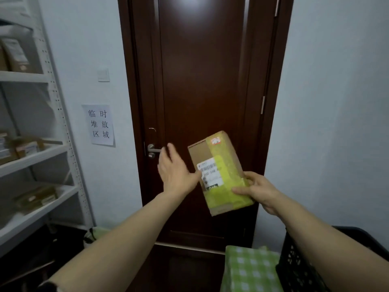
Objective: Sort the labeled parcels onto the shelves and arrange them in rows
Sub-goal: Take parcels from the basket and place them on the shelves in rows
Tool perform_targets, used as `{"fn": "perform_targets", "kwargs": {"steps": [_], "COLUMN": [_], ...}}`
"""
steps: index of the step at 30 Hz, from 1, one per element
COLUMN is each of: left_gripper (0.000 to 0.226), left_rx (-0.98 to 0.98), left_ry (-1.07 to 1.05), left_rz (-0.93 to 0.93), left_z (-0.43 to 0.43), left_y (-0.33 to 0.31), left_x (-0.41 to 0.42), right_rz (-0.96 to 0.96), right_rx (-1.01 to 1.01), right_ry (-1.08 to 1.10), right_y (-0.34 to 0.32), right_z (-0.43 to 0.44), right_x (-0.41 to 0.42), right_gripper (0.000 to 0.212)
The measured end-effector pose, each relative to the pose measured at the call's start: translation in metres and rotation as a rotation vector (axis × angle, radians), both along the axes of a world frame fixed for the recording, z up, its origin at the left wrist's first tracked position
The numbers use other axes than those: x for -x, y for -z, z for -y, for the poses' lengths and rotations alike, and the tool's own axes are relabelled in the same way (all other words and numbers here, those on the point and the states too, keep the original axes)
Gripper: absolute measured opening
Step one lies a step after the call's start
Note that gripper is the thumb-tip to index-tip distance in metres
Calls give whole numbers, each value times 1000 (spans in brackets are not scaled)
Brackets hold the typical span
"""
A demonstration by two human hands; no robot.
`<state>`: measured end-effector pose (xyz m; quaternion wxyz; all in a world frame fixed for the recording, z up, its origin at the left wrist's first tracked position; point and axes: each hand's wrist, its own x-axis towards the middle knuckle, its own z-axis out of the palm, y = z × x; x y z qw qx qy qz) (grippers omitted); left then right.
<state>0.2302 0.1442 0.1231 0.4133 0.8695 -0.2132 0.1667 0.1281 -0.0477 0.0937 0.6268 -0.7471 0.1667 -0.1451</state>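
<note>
- The parcel (221,171) is pinched at its near end by the right hand (255,190); the left hand (175,169) is spread beside it.
- A two-handed hold is advised before the shelves (31,159) left of the hands are reached.

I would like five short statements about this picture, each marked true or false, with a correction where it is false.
1. The right hand grips the parcel near its lower end. True.
2. The left hand is curled round the door handle. False: its fingers are straight and it does not hold the handle.
3. The parcel carries a white label. True.
4. The white shelves stand to the right of the door. False: they stand to its left.
5. The paper sign hangs on the door. False: it hangs on the wall, between the shelves and the door.
</note>
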Motion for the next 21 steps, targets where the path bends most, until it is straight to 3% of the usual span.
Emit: {"fn": "perform_targets", "kwargs": {"steps": [3,5,10,14,21], "left_gripper": [107,91,47,46,44], "left_rx": [422,482,445,464,469], "left_ry": [282,433,528,542,538], "left_rz": [-738,-904,-822,-794,-797], "left_z": [-8,-9,-15,-20,-26], "left_y": [9,14,15,17,21], "left_x": [-1,3,5,1,0], "right_rz": [81,105,113,90,82], "right_rx": [-227,-291,-251,-184,-167], "right_ry": [-13,-49,-106,-106,-126], "right_y": [0,1,6,9,11], "right_z": [-2,-7,-13,-14,-18], "right_x": [1,1,-2,-5,-5], "right_gripper": [70,69,77,66,66]}}
